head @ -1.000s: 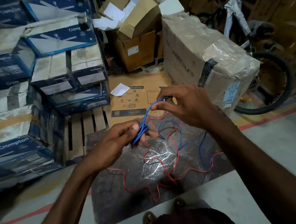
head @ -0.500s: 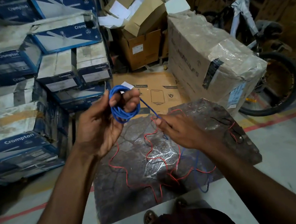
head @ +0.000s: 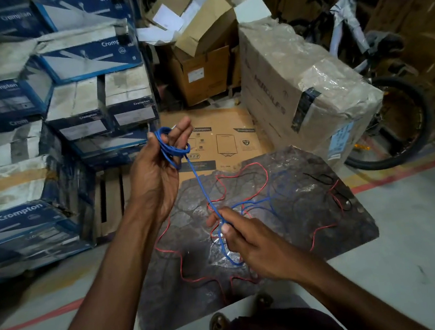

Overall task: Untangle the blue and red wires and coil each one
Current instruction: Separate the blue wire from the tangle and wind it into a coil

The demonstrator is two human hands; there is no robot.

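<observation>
My left hand (head: pixel 156 173) is raised above the far left of the dark stone slab (head: pixel 330 233) and holds a small coil of the blue wire (head: pixel 200 186) looped round its fingers. From the coil the blue wire runs taut down to my right hand (head: pixel 251 240), which pinches it between thumb and fingers low over the slab's middle. Past that hand the rest of the blue wire lies in loose loops on the slab. The red wire (head: pixel 180 258) sprawls in wavy bends across the slab, crossing the blue loops.
Stacked blue and white boxes (head: pixel 40 132) fill the left. A flat cardboard sheet (head: pixel 224 141) lies beyond the slab, with brown cartons (head: pixel 296 79) behind and to the right. A bicycle wheel (head: pixel 398 121) stands at right. My feet (head: pixel 217 322) show at the slab's near edge.
My left hand rose and turned with the blue coil on its fingers. My right hand slid down the blue wire toward me, drawing the strand taut over the slab.
</observation>
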